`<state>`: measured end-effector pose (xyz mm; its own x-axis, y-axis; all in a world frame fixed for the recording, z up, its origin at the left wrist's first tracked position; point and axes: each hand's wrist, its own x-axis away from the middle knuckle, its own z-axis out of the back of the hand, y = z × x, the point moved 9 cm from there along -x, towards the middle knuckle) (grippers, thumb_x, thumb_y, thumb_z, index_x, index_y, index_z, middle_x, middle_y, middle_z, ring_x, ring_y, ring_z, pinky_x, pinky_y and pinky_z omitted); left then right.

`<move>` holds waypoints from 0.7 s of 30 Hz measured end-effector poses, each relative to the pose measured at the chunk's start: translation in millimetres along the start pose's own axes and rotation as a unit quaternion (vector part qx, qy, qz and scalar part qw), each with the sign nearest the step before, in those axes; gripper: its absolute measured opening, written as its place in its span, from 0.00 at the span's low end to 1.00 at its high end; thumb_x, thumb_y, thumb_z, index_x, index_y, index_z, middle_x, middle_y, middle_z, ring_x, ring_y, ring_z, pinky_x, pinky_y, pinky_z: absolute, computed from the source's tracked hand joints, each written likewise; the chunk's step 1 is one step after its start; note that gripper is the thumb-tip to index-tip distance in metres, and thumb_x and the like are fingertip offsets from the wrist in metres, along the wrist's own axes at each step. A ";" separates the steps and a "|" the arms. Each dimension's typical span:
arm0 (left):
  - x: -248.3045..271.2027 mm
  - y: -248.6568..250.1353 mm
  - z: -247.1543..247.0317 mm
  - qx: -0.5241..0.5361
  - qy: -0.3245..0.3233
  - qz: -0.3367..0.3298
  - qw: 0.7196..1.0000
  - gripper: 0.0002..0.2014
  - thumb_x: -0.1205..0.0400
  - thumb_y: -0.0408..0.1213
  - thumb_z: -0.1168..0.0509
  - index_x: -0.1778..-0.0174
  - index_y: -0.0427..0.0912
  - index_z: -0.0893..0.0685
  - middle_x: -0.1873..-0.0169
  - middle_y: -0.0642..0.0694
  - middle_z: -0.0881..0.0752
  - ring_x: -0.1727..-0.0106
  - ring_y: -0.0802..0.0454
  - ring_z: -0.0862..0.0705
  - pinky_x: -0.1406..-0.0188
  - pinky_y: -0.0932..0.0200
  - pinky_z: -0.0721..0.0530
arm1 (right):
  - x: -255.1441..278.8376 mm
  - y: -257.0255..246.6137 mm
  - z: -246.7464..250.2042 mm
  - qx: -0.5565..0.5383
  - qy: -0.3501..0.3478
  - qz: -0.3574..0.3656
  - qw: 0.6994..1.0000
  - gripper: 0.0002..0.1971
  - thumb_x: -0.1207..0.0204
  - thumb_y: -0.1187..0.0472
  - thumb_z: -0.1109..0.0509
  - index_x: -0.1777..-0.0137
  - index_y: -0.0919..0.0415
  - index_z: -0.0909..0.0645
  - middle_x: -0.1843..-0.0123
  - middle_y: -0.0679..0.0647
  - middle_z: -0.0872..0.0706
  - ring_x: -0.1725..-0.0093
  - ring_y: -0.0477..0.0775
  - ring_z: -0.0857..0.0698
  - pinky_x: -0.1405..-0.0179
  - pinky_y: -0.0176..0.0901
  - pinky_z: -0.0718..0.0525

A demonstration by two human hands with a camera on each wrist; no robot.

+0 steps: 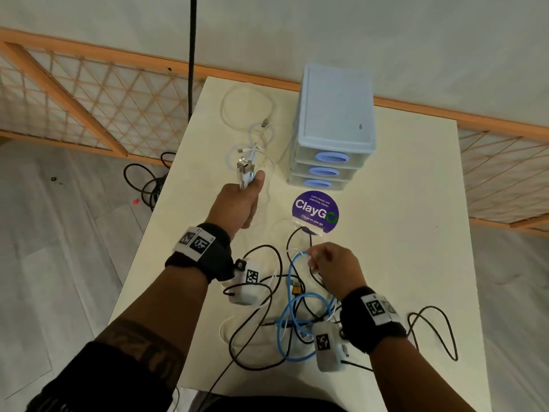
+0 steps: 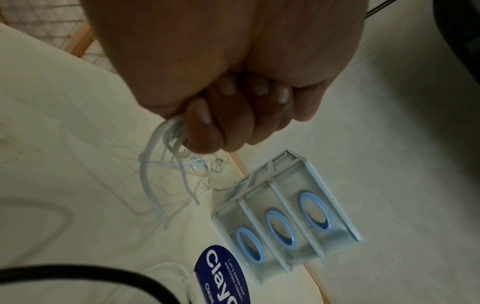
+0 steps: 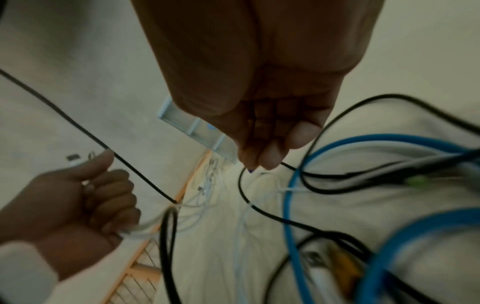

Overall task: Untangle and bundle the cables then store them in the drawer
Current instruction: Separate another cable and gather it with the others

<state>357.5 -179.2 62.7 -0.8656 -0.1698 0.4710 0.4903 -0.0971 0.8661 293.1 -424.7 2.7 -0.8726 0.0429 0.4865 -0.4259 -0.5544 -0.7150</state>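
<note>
My left hand [image 1: 242, 203] is raised over the table's left middle, fisted round a bunch of white cables [image 1: 245, 173] whose metal plugs stick out above the thumb. The wrist view shows the same left hand [image 2: 221, 123] with white cable strands [image 2: 155, 185] hanging below it. More white cable [image 1: 249, 114] lies looped behind. My right hand [image 1: 329, 264] hovers over the near tangle of a blue cable [image 1: 297, 322] and black cables [image 1: 261, 295]. Its fingertips [image 3: 262, 162] pinch a thin black cable [image 3: 259, 211]. The pale blue three-drawer unit [image 1: 334, 120] stands at the back, all drawers closed.
A purple round ClayGo sticker [image 1: 315, 211] lies in front of the drawers on the white table [image 1: 410, 248]. Black cords [image 1: 145, 179] lie on the floor to the left, and a dark cord [image 1: 192, 55] hangs down behind. A wooden lattice rail [image 1: 89, 99] runs along the back.
</note>
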 end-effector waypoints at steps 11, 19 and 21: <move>16.4 0.5 -2.8 0.044 -0.008 -0.002 0.999 0.35 0.11 0.55 0.37 0.86 0.53 0.36 0.82 0.52 0.37 0.81 0.53 0.41 0.76 0.60 0.40 | 36.5 22.5 -60.7 0.182 -0.081 -0.004 0.980 0.14 0.27 0.50 0.21 0.48 0.52 0.21 0.52 0.48 0.14 0.53 0.48 0.16 0.57 0.36 0.22; 24.0 -8.3 -1.1 0.073 -0.012 0.013 0.997 0.32 0.10 0.55 0.37 0.81 0.51 0.37 0.82 0.52 0.37 0.82 0.53 0.42 0.76 0.59 0.42 | 37.8 14.5 -66.9 0.301 -0.064 0.017 0.951 0.07 0.18 0.60 0.31 0.43 0.58 0.17 0.51 0.52 0.12 0.52 0.51 0.14 0.58 0.37 0.19; 25.5 -9.4 -1.4 0.076 -0.013 0.013 0.997 0.33 0.10 0.55 0.37 0.81 0.51 0.37 0.82 0.52 0.37 0.81 0.53 0.42 0.75 0.59 0.42 | 38.0 14.7 -67.6 0.288 -0.054 -0.010 0.956 0.10 0.20 0.53 0.27 0.44 0.57 0.18 0.51 0.51 0.13 0.55 0.49 0.17 0.62 0.37 0.22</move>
<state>330.9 -183.9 66.3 -0.8560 -0.1451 0.4963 0.4935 0.0569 0.8679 237.6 -375.1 -23.3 -0.8223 -0.0108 0.5689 -0.2125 -0.9217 -0.3247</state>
